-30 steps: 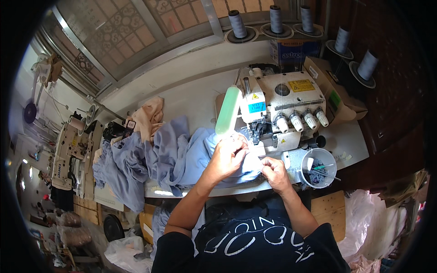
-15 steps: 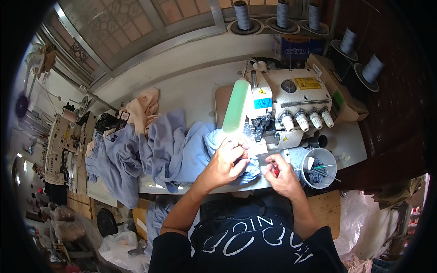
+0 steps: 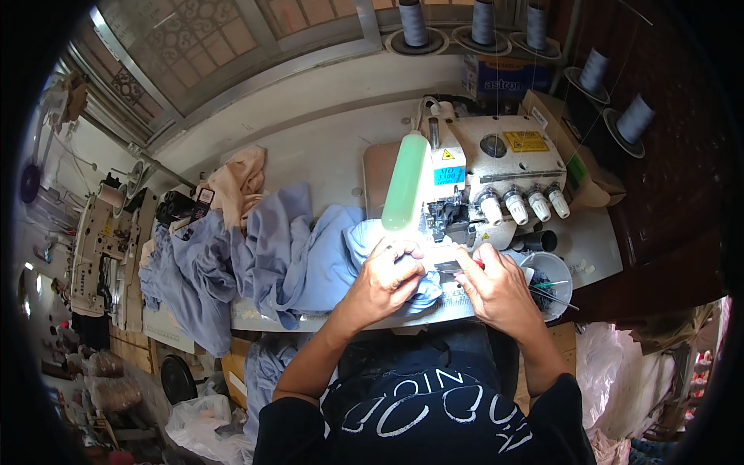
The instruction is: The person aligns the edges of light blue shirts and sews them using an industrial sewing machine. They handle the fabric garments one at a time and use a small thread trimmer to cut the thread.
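An off-white overlock sewing machine [image 3: 504,167] stands on the table, its needle area lit brightly. Light blue fabric [image 3: 333,260] lies bunched to the left of it and runs up to the needle area. My left hand [image 3: 387,279] is closed on the fabric's edge, just below the long pale green lamp [image 3: 405,182]. At the front of the machine my right hand [image 3: 496,283] is closed around a small red tool [image 3: 480,264], mostly hidden by the fingers; its kind does not show. The fingertips of that hand are close to the needle plate.
A clear plastic tub [image 3: 559,271] with scraps and thin tools stands right of my right hand. Thread cones [image 3: 482,23] sit on stands behind the machine, near an open cardboard box [image 3: 577,159]. Peach fabric [image 3: 240,182] lies at the left. A second sewing machine [image 3: 101,248] stands farther left.
My right hand has moved up and slightly right with the red tool, closer to the needle area. My left hand stays on the fabric almost unmoved.
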Action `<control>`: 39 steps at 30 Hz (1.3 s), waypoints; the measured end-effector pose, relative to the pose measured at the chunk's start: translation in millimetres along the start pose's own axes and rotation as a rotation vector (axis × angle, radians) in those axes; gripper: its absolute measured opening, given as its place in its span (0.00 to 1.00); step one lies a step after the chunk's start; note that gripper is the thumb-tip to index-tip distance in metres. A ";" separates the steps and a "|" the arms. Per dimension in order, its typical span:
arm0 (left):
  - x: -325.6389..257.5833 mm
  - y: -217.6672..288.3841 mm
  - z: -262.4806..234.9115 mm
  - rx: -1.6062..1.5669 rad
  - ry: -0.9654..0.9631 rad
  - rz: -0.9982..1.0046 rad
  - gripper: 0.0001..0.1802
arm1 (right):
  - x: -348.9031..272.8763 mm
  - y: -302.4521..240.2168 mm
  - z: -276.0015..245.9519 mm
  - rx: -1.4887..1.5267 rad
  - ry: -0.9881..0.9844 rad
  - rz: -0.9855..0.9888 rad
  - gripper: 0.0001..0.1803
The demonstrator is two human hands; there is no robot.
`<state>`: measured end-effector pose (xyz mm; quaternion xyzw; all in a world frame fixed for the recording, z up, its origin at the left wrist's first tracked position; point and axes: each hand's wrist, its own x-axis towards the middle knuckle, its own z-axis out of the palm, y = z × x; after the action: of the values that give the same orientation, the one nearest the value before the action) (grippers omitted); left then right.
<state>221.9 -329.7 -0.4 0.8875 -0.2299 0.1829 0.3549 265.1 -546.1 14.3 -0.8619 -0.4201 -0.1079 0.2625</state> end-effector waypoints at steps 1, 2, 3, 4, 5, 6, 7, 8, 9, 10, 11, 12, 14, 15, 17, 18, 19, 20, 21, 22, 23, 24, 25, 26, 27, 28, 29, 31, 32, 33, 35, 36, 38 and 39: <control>0.1 -0.1 -0.6 0.005 -0.009 0.010 0.07 | 1.1 0.6 1.6 -0.015 0.016 -0.025 0.19; -0.3 -0.6 -2.0 0.010 -0.019 0.019 0.07 | 2.1 1.7 3.1 -0.031 0.031 -0.049 0.17; -0.8 -1.0 -3.2 0.020 -0.024 0.027 0.07 | 4.1 4.6 5.2 -0.068 0.024 -0.093 0.17; -1.4 -1.4 -3.3 0.011 -0.029 0.020 0.07 | 6.0 8.1 7.2 -0.106 0.018 -0.137 0.17; -2.5 -2.0 -3.0 0.001 -0.033 0.012 0.07 | 7.5 10.1 8.0 -0.143 0.011 -0.180 0.16; -3.2 -3.3 -2.9 -0.009 -0.036 0.005 0.08 | 9.6 10.2 8.0 -0.159 0.004 -0.213 0.15; -3.4 -4.6 -2.8 -0.011 -0.032 0.009 0.08 | 11.5 9.8 7.9 -0.174 -0.002 -0.246 0.14; -3.3 -5.8 -2.6 -0.014 -0.030 0.014 0.08 | 13.4 9.4 7.7 -0.190 -0.009 -0.279 0.13; -3.7 -6.9 -1.9 -0.017 -0.028 0.016 0.08 | 15.2 9.3 8.0 -0.220 -0.030 -0.282 0.13; -3.7 -8.0 -1.5 -0.019 -0.027 0.024 0.08 | 17.0 9.3 8.1 -0.251 -0.050 -0.285 0.13; -3.1 -9.1 -1.1 -0.021 -0.027 0.033 0.08 | 18.2 9.5 7.7 -0.283 -0.070 -0.286 0.13; -2.9 -10.1 -0.9 -0.024 -0.024 0.042 0.08 | 19.2 9.6 7.1 -0.271 -0.067 -0.285 0.12; -0.4 -11.3 1.4 -0.045 -0.004 0.037 0.07 | 19.7 10.1 5.0 -0.252 -0.060 -0.277 0.12; 0.3 -11.4 2.1 -0.054 0.004 0.034 0.06 | 18.4 10.5 4.5 -0.172 -0.040 -0.198 0.12; 1.2 -6.5 2.0 -0.037 0.017 -0.006 0.05 | 11.6 10.5 2.6 -0.018 0.003 -0.031 0.13; 3.0 -3.2 2.7 -0.033 0.022 -0.018 0.04 | 6.3 9.0 2.5 0.058 0.024 0.015 0.14; 3.8 -1.7 3.4 -0.048 0.011 -0.025 0.05 | -2.9 8.9 0.6 0.118 0.048 0.075 0.15; -0.8 -2.9 -2.5 -0.065 -0.002 -0.030 0.05 | -11.8 8.9 -0.6 0.178 0.075 0.135 0.16; -0.7 -5.8 -5.4 -0.097 -0.024 -0.030 0.06 | -23.6 10.8 -1.3 0.207 0.059 0.196 0.15; 3.0 -7.9 -9.9 -0.139 -0.027 -0.100 0.07 | -31.0 12.3 -7.1 0.167 0.076 0.212 0.14; 6.0 -8.3 -13.0 -0.174 -0.038 -0.178 0.08 | -41.1 15.2 -11.1 0.136 0.089 0.229 0.14; 10.6 -6.4 -17.4 -0.033 -0.017 -0.135 0.10 | -49.1 23.0 -20.6 0.087 0.101 0.276 0.14; 17.8 -3.0 -22.5 0.111 0.011 -0.086 0.12 | -53.4 29.8 -31.7 0.074 0.127 0.377 0.13; 23.2 2.1 -22.2 0.193 0.008 -0.109 0.15 | -59.2 40.0 -44.9 -0.029 0.101 0.374 0.12; 25.6 -1.6 -20.8 0.219 -0.038 -0.099 0.18 | -65.7 50.9 -56.0 -0.123 0.083 0.366 0.11; 26.4 -6.1 -22.1 0.216 -0.109 -0.103 0.16 | -69.0 58.2 -64.8 -0.200 0.056 0.322 0.09; 27.2 -8.6 -22.6 0.215 -0.178 -0.111 0.14 | -74.6 62.5 -65.4 -0.254 -0.002 0.323 0.09; 25.6 -10.9 -23.4 0.177 -0.214 -0.085 0.10 | -78.6 70.1 -54.0 -0.343 -0.124 0.307 0.10; 24.4 -11.2 -25.0 0.159 -0.231 -0.077 0.08 | -79.9 68.3 -49.6 -0.332 -0.075 0.344 0.09; 21.0 -8.1 -26.2 0.135 -0.151 -0.092 0.05 | -75.9 65.0 -49.6 -0.303 -0.094 0.378 0.08; 14.1 -6.9 -39.9 -0.051 -0.174 -0.156 0.04 | -70.4 58.4 -57.3 -0.225 -0.138 0.432 0.06; 9.3 -6.7 -47.0 -0.082 -0.232 -0.232 0.05 | -75.5 66.3 -55.3 -0.256 -0.178 0.388 0.06; 1.5 -7.8 -57.9 -0.140 -0.340 -0.332 0.09 | -80.5 81.4 -49.9 -0.305 -0.279 0.315 0.07; 0.1 -8.9 -60.3 -0.200 -0.413 -0.388 0.13 | -80.7 83.9 -50.9 -0.338 -0.347 0.299 0.07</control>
<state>217.0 -280.9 35.9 0.8939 -0.1404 -0.0961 0.4147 282.0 -670.3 -6.2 -0.9515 -0.3031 0.0124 0.0522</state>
